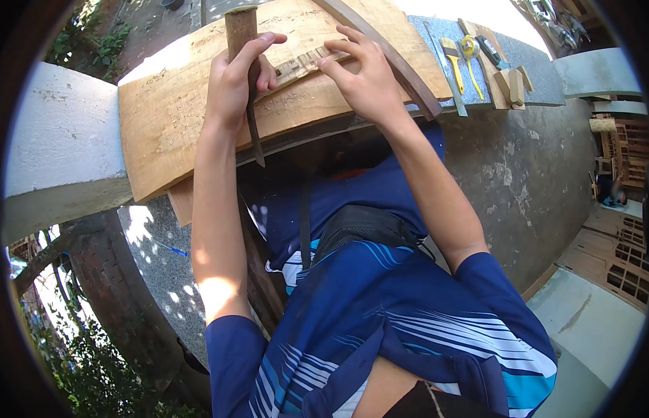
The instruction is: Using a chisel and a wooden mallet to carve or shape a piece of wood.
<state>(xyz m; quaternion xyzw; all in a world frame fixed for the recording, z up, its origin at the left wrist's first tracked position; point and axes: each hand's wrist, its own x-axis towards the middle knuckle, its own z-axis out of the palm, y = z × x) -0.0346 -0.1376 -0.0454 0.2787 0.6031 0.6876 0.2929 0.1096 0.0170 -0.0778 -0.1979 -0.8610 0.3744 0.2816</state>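
My left hand (235, 87) is closed round a chisel (242, 33) with a thick wooden handle. The handle stands up above my fist, and the dark blade points down past the near edge of a broad wooden board (161, 125). A narrow wooden strip (300, 68) with a row of cut notches lies on the board between my hands. Over the strip's right end, my right hand (366, 78) is open, its fingers spread and curved. The thumb and index fingertips are at the strip; whether they press on it I cannot tell.
A dark curved wooden piece (387, 56) lies across the board's right side. Beyond it, a blue-grey surface bears a ruler (446, 66), a yellow-handled brush (453, 66), a yellow tape measure (468, 47) and small wood blocks (513, 85). A white beam (63, 132) stands left.
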